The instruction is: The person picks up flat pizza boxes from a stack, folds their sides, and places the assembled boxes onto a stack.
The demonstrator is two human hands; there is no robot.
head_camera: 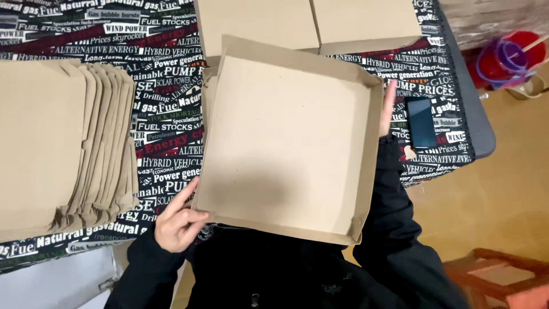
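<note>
Shallow brown cardboard box tray (286, 143) held over the table edge with four walls already up, pinched at its near-left corner by left hand (177, 220), steadied by flat-fingered right hand (388, 109); flat blanks (63, 143) stacked left remain unfolded.

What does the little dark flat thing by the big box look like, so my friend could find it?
Start at the table's black cloth covered in printed words, then find the wide open brown cardboard box in the middle. Just past its right wall, beyond the person's right hand, lies a small black rectangular phone. It is the only shiny, dark thing among all the brown cardboard.
</note>
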